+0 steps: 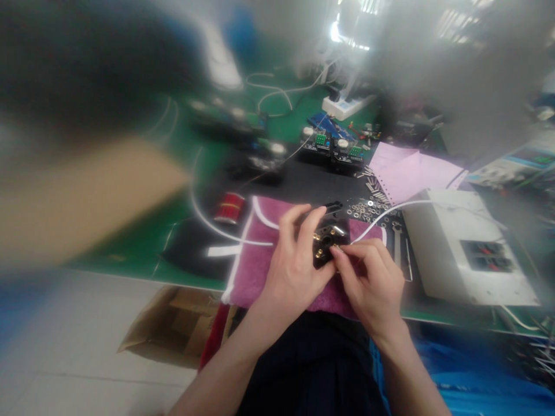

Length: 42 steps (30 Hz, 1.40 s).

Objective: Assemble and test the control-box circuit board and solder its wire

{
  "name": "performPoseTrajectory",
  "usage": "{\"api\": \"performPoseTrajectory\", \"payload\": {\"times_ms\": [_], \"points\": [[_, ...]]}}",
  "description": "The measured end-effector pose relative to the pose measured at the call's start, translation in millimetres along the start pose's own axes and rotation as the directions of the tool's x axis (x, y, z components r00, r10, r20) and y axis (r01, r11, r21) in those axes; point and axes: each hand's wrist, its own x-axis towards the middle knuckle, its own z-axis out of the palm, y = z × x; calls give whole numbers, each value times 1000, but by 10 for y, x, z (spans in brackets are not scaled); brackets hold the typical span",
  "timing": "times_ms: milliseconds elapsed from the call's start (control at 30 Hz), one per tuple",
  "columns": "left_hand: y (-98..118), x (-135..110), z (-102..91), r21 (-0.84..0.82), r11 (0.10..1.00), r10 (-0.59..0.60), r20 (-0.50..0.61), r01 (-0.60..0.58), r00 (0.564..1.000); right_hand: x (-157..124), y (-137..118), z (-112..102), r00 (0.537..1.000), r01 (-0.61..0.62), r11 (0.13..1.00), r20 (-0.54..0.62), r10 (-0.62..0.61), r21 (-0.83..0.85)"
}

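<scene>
Black brass-fitted component (328, 237) is being held in part-curled left hand (292, 266), presumably for steadiness, while its edge is being touched by pinched right hand (376, 278), contents unclear.

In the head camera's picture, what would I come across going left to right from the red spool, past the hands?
Red spool, left hand, black part with brass-coloured pieces, right hand, off-white box.
</scene>
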Motion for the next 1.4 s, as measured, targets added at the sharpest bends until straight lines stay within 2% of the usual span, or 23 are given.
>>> {"api": "performPoseTrajectory", "payload": {"times_ms": [1400], "points": [[-7, 7, 8, 9, 1000, 21, -6, -21, 1000, -52, -6, 10, 1000, -30, 999, 4, 30, 13]]}}
